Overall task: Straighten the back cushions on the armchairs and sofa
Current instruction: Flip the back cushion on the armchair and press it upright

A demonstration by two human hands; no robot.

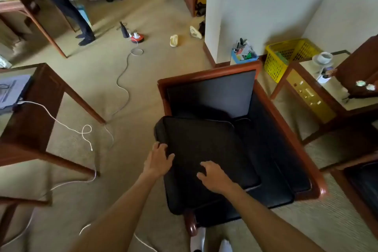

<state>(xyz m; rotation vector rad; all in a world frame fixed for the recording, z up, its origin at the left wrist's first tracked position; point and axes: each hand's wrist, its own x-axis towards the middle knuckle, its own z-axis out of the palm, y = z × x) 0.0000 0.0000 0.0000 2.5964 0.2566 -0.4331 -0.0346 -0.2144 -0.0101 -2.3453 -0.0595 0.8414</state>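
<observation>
The back cushion (204, 155) lies flat and skewed across the armchair (286, 120) seat, its near-left corner overhanging, so the left hand (158, 159) pinches that edge while the right hand (212, 176) presses spread-fingered on top to steady it.

Bare forearms, no sleeves; white footwear (198, 239) below.

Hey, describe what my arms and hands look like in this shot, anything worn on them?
Both forearms are bare as far as the frame shows: no sleeves visible. The left hand and right hand wear no gloves, and no watch, bracelet or ring can be seen, though the picture is a little soft. Nothing is marked on them.
</observation>
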